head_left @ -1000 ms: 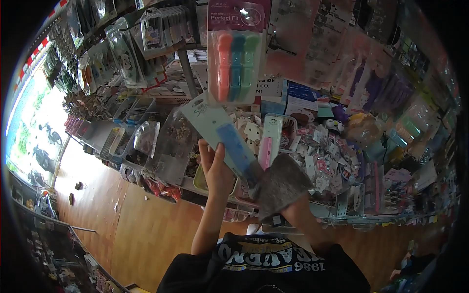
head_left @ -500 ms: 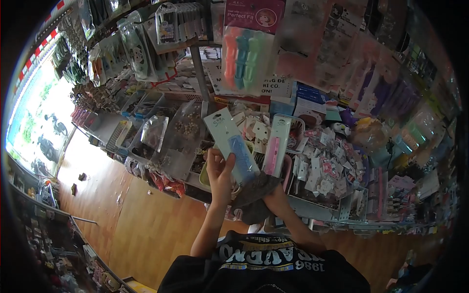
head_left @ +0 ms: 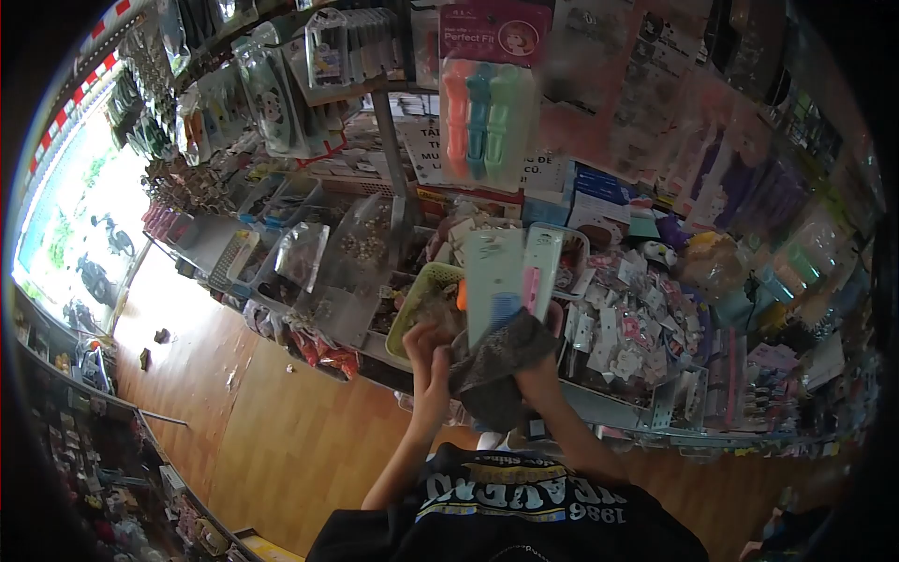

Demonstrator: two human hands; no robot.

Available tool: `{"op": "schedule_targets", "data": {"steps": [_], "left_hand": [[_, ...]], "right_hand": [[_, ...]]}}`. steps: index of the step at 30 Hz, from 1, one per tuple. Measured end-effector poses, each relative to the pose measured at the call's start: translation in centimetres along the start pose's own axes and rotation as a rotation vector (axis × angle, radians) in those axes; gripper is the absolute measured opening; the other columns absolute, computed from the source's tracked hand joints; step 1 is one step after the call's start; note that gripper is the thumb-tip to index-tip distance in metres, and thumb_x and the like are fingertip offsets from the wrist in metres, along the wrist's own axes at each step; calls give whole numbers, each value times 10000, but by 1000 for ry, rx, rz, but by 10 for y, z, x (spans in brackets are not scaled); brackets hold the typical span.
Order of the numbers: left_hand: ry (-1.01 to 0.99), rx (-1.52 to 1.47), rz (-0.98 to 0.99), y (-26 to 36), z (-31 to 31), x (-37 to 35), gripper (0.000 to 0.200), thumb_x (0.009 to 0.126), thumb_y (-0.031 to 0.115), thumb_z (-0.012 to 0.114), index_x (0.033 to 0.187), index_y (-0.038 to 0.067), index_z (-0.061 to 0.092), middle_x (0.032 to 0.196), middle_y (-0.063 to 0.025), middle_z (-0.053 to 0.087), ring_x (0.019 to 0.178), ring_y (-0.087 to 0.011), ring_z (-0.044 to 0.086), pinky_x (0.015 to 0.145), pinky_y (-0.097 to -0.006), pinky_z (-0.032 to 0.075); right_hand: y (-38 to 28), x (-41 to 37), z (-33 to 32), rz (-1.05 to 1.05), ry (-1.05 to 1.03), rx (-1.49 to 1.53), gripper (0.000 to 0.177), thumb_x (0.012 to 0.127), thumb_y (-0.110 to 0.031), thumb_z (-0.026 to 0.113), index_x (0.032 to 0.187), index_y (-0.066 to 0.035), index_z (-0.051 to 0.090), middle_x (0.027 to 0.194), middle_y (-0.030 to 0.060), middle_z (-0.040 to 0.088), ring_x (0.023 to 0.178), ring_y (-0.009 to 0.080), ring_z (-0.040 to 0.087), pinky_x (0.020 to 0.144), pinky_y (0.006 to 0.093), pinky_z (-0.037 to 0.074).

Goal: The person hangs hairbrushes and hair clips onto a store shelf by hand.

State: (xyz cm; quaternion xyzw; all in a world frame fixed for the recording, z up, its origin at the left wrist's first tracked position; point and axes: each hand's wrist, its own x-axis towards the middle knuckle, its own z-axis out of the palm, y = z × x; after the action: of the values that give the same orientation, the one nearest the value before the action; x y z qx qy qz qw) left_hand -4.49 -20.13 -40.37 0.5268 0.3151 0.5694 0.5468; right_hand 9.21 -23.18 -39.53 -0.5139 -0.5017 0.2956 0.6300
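Note:
My right hand (head_left: 537,377) grips a dark grey cloth (head_left: 501,370) together with two carded combs. One is a pale card with a blue comb (head_left: 506,307), whose lower part is covered by the cloth. Just to its right stands a second pale card (head_left: 543,248) with a pink comb (head_left: 531,288). My left hand (head_left: 429,361) is closed at the cloth's left edge, fingers bent and thumb up against it. Part of its grip is hidden.
A green basket (head_left: 412,314) sits behind my left hand. Small carded accessories (head_left: 637,318) lie piled on the right of the counter, with clear bins (head_left: 346,253) to the left. Packaged hair curlers (head_left: 478,122) hang above. Wooden floor (head_left: 281,421) shows below left.
My left hand has left the blue comb's card and moved down to the cloth. The card now stands more upright, close to the other, and the cloth has come up over its lower part.

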Motion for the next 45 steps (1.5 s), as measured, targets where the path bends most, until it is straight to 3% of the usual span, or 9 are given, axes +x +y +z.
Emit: {"op": "schedule_targets", "data": {"steps": [2, 7, 10, 21, 32, 35, 37, 43, 45], "left_hand": [[132, -40, 58, -4, -13, -19, 257, 878, 136, 502, 1099, 43, 409, 967, -41, 473, 921, -95, 462, 820, -237, 350], [-242, -90, -469, -10, -35, -56, 257, 851, 100, 535, 1080, 7, 463, 1019, -92, 511, 915, -155, 476, 833, -287, 362], [-452, 449, -500, -12, -52, -54, 168, 825, 79, 553, 960, -21, 542, 911, -124, 566, 808, -169, 519, 715, -305, 399], [-450, 690, -226, 20, -68, -69, 115, 785, 51, 569, 880, -10, 588, 727, -174, 600, 674, -322, 593, 617, -349, 455], [-214, 652, -101, 14, -33, -74, 156, 828, 140, 553, 898, 2, 568, 691, -198, 577, 638, -355, 585, 587, -367, 456], [-171, 672, -188, 14, -31, -75, 172, 830, 135, 552, 918, -12, 571, 703, -184, 584, 630, -294, 603, 588, -329, 456], [-134, 522, -217, 9, -33, -79, 185, 839, 128, 546, 951, -16, 575, 714, -138, 598, 622, -187, 593, 589, -293, 452], [-105, 301, -312, 8, -31, -76, 195, 868, 137, 527, 939, -36, 581, 719, -70, 598, 664, -77, 535, 595, -249, 440], [-135, 320, -314, 11, -30, -73, 195, 869, 138, 527, 926, -39, 583, 714, -67, 597, 665, -72, 532, 592, -247, 439]], "right_hand": [[-15, 6, -2, 313, -57, 366, 499, 732, -96, 655, 1154, -35, 396, 1157, 65, 357, 1060, 174, 419, 941, 298, 310], [-1, 1, 9, 240, -15, 449, 328, 761, -99, 647, 1051, -34, 508, 976, 46, 560, 909, 150, 531, 777, 300, 447], [9, 4, 19, 327, 66, 518, 308, 779, -138, 637, 1042, -39, 512, 975, 41, 560, 897, 138, 527, 759, 295, 448], [4, 54, 5, 297, 124, 744, 350, 802, -203, 615, 1100, -65, 492, 998, 32, 560, 886, 125, 544, 768, 280, 454], [12, 57, 27, -272, 171, -398, 315, 847, -186, 518, 1064, 41, 502, 1031, 115, 569, 974, 238, 537, 841, 352, 407], [10, 63, 27, -17, 246, -78, 316, 872, -235, 482, 1055, 21, 518, 1010, 117, 579, 937, 261, 558, 814, 368, 433], [-13, 65, 22, 404, 125, 1093, 313, 880, -259, 469, 1058, -7, 525, 992, 120, 584, 901, 272, 572, 801, 384, 456], [-2, 60, 0, 334, -307, 1490, 313, 877, -300, 470, 1060, -52, 524, 982, 71, 581, 880, 196, 582, 767, 327, 491], [2, 57, -2, 296, -195, 1196, 295, 878, -281, 483, 1070, -60, 520, 987, 64, 572, 878, 186, 577, 778, 318, 484]]}}
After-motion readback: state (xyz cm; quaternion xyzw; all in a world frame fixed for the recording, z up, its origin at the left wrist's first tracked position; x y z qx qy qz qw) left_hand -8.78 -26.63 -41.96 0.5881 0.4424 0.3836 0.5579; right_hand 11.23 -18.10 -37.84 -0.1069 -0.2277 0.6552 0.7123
